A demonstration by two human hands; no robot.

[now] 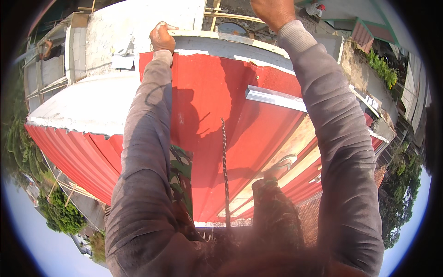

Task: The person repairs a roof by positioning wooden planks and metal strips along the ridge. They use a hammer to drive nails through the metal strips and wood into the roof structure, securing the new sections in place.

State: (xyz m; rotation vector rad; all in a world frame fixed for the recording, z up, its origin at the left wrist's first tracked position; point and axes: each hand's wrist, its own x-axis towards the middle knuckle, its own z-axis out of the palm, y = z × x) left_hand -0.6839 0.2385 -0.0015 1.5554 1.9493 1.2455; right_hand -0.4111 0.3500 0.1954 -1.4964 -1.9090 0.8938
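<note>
My left hand (162,38) is closed at the left end of a long pale board (221,35), which runs along the far edge of the red metal roofing (207,76). Further right and higher, my right hand (274,13) reaches past the board; the top of the picture cuts off its fingers, so what it holds cannot be seen. A folded silvery metal strip (272,97) lies on the roofing below the right hand. Both forearms are in long grey sleeves.
A twisted cord (224,161) hangs down the middle. My sandalled foot (281,165) stands by wooden planks (242,201) on the roofing. A white wall top (87,104) lies left. Another person (315,9) is far below at upper right.
</note>
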